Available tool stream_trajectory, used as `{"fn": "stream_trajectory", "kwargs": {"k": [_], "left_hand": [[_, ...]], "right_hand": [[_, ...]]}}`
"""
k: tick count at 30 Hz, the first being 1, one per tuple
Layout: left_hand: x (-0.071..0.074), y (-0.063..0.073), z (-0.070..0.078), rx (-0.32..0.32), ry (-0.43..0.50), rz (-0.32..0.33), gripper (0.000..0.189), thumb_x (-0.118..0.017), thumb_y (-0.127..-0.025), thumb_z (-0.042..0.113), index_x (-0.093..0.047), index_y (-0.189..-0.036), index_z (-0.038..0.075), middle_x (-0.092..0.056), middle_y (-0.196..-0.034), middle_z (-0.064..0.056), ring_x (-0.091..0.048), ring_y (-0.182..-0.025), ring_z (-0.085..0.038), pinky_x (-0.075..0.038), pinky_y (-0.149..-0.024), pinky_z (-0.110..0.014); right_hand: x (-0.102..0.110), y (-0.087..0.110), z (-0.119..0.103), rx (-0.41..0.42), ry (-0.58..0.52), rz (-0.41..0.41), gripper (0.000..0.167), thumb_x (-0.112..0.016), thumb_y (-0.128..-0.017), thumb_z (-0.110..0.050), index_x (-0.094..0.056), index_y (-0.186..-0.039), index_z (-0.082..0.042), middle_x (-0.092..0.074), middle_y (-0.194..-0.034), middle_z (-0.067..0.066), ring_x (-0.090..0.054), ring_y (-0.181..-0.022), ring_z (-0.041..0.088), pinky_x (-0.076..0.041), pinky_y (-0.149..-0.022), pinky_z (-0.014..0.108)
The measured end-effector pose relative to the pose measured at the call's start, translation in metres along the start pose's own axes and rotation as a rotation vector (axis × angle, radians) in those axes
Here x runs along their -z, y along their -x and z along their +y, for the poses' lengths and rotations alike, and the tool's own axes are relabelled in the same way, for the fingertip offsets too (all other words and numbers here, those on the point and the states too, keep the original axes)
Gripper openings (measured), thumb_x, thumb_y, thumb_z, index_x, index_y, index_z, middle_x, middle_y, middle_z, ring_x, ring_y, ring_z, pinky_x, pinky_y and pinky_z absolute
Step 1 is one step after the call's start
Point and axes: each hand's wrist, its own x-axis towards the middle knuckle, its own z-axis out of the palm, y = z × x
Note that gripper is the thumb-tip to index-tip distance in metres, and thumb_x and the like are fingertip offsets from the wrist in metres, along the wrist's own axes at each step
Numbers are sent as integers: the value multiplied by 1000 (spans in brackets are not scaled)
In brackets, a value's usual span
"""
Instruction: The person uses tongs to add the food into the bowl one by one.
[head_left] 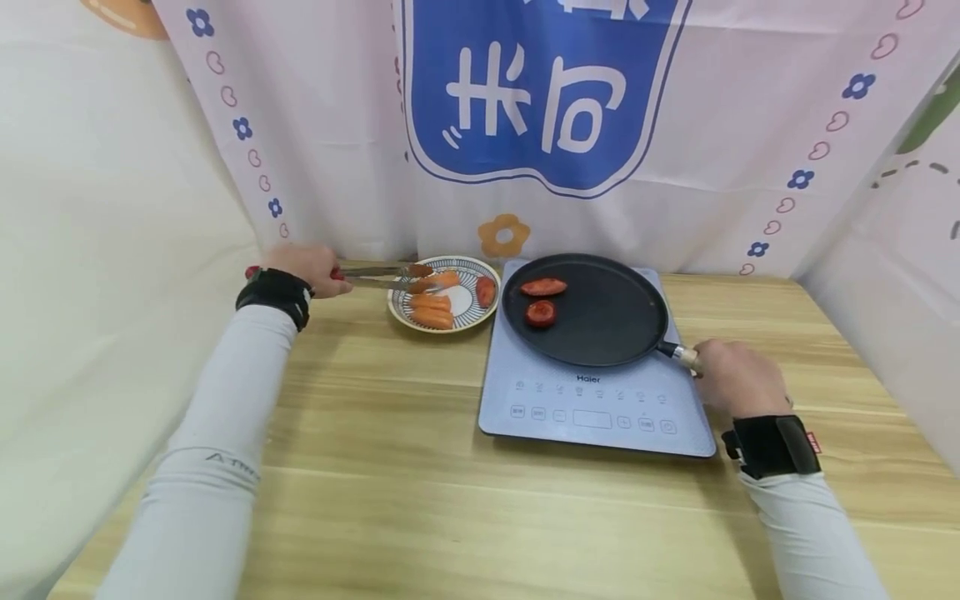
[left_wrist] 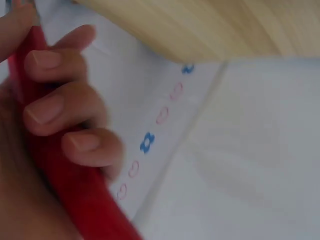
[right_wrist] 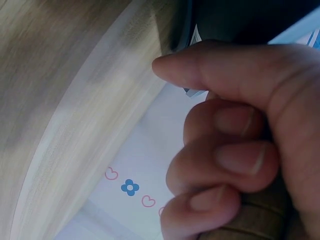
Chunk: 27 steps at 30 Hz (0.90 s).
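Note:
My left hand (head_left: 307,268) grips red-handled tongs (head_left: 371,271), with fingers curled round the red handle (left_wrist: 75,185) in the left wrist view. The brown tong tips lie over the left side of a patterned plate (head_left: 462,305), right at the orange sausages (head_left: 431,318) on it. A redder sausage piece (head_left: 486,292) sits at the plate's right side. My right hand (head_left: 742,379) holds the handle (head_left: 686,357) of a flat black pan (head_left: 600,308). In the pan lie a long sausage piece (head_left: 543,287) and a rounder one (head_left: 540,313).
The pan rests on a light-coloured Haier induction cooker (head_left: 495,400) with touch controls at its front. Everything stands on a wood-grain table (head_left: 375,467). Behind it hangs a printed curtain (head_left: 337,150), and white cloth (head_left: 97,250) closes off the left side.

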Motion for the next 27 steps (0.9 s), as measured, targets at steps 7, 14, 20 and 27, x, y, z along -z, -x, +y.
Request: {"fn": "stream_trajectory", "kwargs": {"k": [7, 14, 20, 27], "left_hand": [[-6, 13, 25, 106, 347, -176, 44, -58, -101, 40, -69, -96, -2, -58, -72, -1, -50, -66, -16, -42, -64, -30], [-36, 21, 55, 214, 497, -183, 42, -54, -103, 43, -59, -95, 2, -51, -75, -2, -49, -65, -18, -45, -62, -33], [-66, 30, 82, 294, 547, -100, 44, -47, -105, 44, -57, -85, 7, -53, -73, -6, -50, -62, -19, -41, -56, -33], [-77, 29, 100, 371, 555, -1, 46, -44, -108, 43, -54, -78, 10, -55, -68, -5, -52, -57, -19, -41, -52, -34]], "right_hand": [[-1, 0, -1, -4, -9, 0, 9, -74, -89, -4, -71, -96, 1, -63, -77, 10, -54, -67, 27, -42, -57, 38], [0, -1, 1, -5, 7, 3, 8, -74, -88, -4, -71, -95, 0, -63, -77, 10, -54, -67, 27, -42, -56, 38], [-3, -1, 2, -3, 12, -1, 8, -74, -88, -3, -71, -94, 0, -63, -76, 9, -54, -66, 26, -42, -56, 37], [-2, -1, 2, 7, -2, 11, 9, -74, -88, -3, -71, -95, 1, -63, -76, 10, -53, -66, 26, -42, -56, 37]]}}
